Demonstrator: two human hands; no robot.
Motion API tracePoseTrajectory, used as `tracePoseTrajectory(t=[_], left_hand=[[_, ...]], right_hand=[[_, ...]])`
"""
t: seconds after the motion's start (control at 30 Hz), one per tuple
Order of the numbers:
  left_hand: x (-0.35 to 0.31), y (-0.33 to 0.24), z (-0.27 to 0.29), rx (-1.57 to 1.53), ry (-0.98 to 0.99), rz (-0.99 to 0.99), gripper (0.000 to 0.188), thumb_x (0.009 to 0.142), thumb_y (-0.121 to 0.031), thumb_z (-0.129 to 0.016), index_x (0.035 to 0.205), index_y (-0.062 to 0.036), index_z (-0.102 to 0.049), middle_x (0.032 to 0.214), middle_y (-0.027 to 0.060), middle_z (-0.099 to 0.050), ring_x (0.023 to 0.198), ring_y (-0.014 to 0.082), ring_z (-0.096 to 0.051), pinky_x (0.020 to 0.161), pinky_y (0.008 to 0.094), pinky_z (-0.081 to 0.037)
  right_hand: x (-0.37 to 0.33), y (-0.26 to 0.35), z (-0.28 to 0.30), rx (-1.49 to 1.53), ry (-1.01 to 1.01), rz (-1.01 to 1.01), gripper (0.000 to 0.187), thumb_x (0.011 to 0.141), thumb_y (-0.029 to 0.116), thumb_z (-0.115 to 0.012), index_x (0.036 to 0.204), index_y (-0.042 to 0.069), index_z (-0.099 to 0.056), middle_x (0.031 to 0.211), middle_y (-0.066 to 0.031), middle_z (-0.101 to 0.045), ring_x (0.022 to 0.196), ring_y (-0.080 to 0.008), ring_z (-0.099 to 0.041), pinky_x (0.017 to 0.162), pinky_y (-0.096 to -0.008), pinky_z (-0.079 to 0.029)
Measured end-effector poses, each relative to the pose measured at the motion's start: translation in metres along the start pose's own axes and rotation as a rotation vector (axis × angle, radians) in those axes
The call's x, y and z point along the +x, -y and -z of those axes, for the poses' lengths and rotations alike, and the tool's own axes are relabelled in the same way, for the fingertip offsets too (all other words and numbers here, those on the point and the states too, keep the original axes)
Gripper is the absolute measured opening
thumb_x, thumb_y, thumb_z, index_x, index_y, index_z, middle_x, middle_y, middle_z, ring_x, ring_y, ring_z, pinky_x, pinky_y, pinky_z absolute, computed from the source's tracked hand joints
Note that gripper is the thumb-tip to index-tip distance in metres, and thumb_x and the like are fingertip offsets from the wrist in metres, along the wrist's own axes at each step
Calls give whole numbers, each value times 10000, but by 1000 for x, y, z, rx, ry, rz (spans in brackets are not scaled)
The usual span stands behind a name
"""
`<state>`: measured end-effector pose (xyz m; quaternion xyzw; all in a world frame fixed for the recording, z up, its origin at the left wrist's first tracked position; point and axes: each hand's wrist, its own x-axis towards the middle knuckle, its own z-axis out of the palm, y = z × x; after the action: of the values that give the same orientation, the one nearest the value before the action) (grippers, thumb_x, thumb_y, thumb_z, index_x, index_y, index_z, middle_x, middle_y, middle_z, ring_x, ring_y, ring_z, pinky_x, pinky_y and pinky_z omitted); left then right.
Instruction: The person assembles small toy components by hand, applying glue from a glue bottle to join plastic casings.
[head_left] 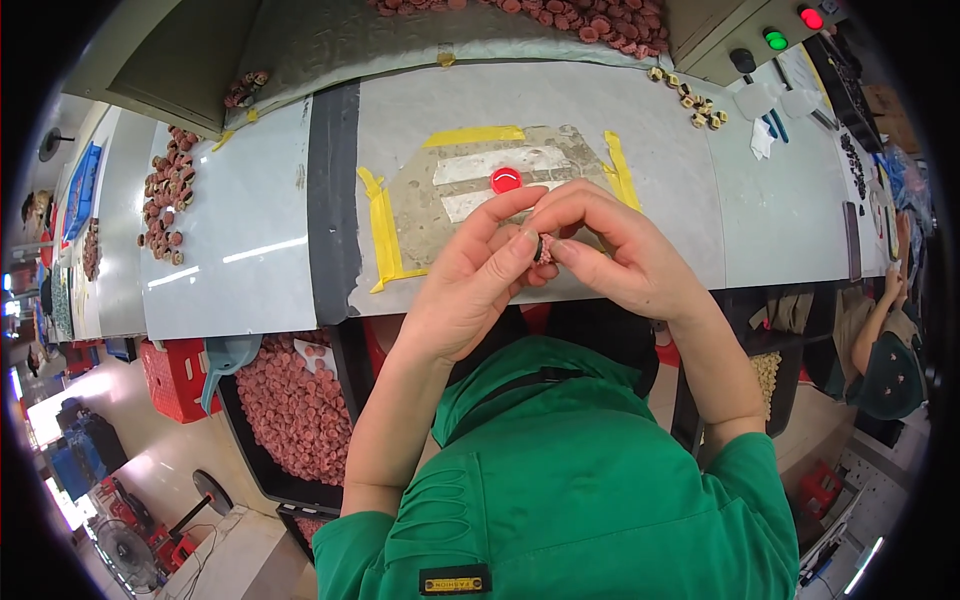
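In the head view, the left hand [468,268] and the right hand [634,258] meet, pinching a small pink-and-dark piece [545,250] between thumb tips and fingers. Partly hidden, it sits at the fingertips, nearer the body than the red disc [506,180].

1 small piece [545,250], bumpy and pink with a dark part on its left side, is held up between the tips of the left fingers [508,262] and right fingers [590,265]. It is off the table [640,100], near the front edge as seen from above. The fingers cover much of it, so its full outline is hidden.
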<state>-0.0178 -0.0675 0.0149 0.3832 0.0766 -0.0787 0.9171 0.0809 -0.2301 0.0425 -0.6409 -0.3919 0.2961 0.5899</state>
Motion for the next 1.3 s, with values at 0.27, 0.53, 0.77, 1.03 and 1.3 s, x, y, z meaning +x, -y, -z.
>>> tracePoseTrajectory(t=[0.27,0.53,0.77,1.03,1.3], left_hand=[[1,-4,-1,140,-40,-51,415,945,-111,-555,1330,-59,-409,1066,56,-617,961,118,-563,861,275,-458],[-2,-129,114,1829,-573,-555,178,898,-51,-544,1061,-20,-606,1080,123,-592,963,254,-579,855,330,-460],[20,-158,118,2245,-722,-788,230,878,-89,-571,1104,-70,-610,1178,144,-567,1107,314,-529,946,392,-409],[184,-76,4,1813,-23,-819,216,846,-172,-616,1045,-89,-634,972,108,-630,915,294,-607,767,382,-488],[211,-56,-7,1827,-52,-807,172,850,-216,-626,967,-91,-632,892,93,-606,862,291,-599,724,373,-493]], right_hand=[[-1,-2,5,-9,-1,36,198,900,43,-521,1077,1,-598,1088,-89,-566,1002,-188,-549,877,-311,-445],[-1,-18,113,-744,-567,84,145,899,98,-569,1018,35,-624,961,-92,-597,869,-229,-597,755,-301,-492],[28,-50,167,-1249,-549,251,163,841,95,-623,997,49,-609,939,-104,-595,889,-289,-583,758,-366,-481],[30,-52,156,-1236,-478,212,129,809,65,-630,893,48,-534,895,-106,-587,836,-310,-565,741,-399,-467],[3,-29,113,-742,-379,-71,172,832,25,-608,1001,39,-585,893,-99,-559,827,-259,-576,740,-338,-474]])
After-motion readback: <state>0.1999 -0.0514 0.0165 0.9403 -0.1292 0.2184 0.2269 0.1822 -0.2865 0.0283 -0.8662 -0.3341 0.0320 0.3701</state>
